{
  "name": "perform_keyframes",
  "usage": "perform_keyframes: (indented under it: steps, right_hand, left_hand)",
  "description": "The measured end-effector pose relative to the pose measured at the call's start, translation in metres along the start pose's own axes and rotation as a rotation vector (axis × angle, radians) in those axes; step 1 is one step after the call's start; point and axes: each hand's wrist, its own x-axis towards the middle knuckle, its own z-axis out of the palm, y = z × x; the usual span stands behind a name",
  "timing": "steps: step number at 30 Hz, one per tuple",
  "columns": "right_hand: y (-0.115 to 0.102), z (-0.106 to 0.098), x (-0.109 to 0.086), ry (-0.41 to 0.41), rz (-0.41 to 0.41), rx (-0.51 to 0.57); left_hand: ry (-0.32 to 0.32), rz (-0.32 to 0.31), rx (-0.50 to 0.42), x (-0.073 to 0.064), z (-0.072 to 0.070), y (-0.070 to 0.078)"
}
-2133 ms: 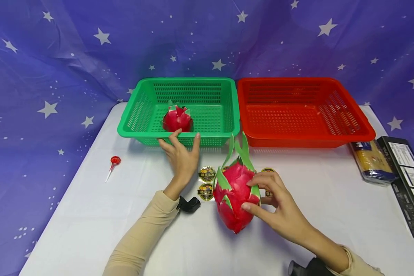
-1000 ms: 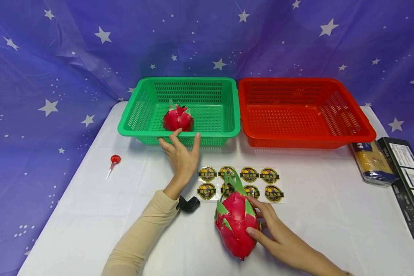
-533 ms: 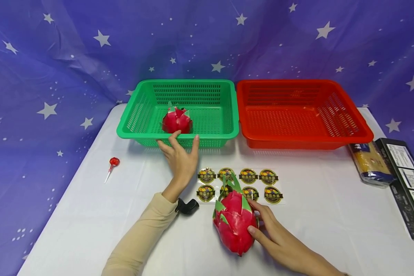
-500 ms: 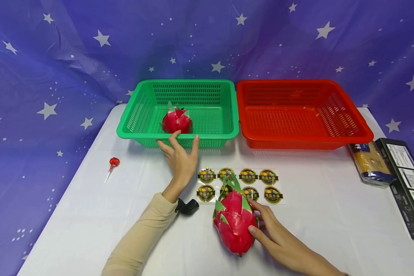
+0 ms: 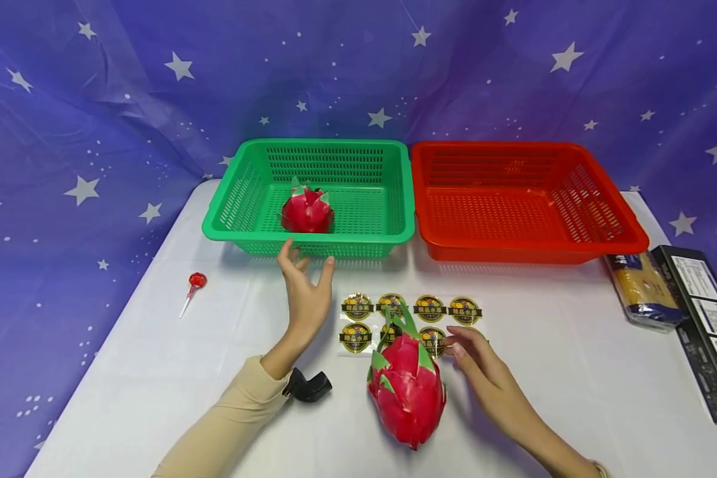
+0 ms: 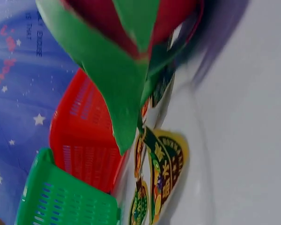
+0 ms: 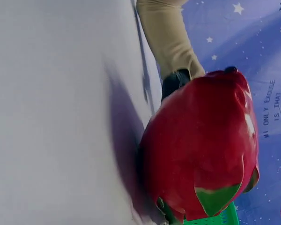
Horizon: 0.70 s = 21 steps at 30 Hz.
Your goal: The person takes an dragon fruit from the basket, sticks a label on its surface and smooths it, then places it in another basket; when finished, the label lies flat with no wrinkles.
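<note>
A red dragon fruit (image 5: 407, 392) with green leaf tips lies on the table, no hand gripping it; it also looms large in the right wrist view (image 7: 201, 145). Just right of it is my right hand (image 5: 494, 382), thumb and fingers loosely bent over the right end of a sheet of round black-and-gold stickers (image 5: 357, 337). That hand hides part of the sheet's lower right sticker. My left hand (image 5: 306, 302) hovers in front of the green basket (image 5: 364, 237), thumb and fingers apart, holding nothing. Inside this basket sits a second dragon fruit (image 5: 307, 211).
Beside the green basket stands a red basket (image 5: 532, 247). A lollipop (image 5: 196, 282) lies at the left. On the right are a yellow-and-blue package (image 5: 645, 292) and a long black box (image 5: 702, 332). A starry blue cloth (image 5: 358, 73) hangs behind.
My right hand has let go of the dragon fruit, earlier brought down toward the front, and moved up and right. The left hand has drawn back from the green basket's rim.
</note>
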Motion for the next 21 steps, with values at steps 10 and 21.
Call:
perform_keyframes:
  steps: [10, 21]
  right_hand:
    - [-0.004, -0.008, 0.040, -0.040, 0.092, 0.080]
    - [-0.017, 0.004, 0.093, -0.258, 0.198, 0.310]
  left_hand:
    - [-0.405, -0.345, 0.198, -0.026, -0.022, 0.005]
    - [-0.484, -0.526, 0.014, -0.037, -0.028, 0.010]
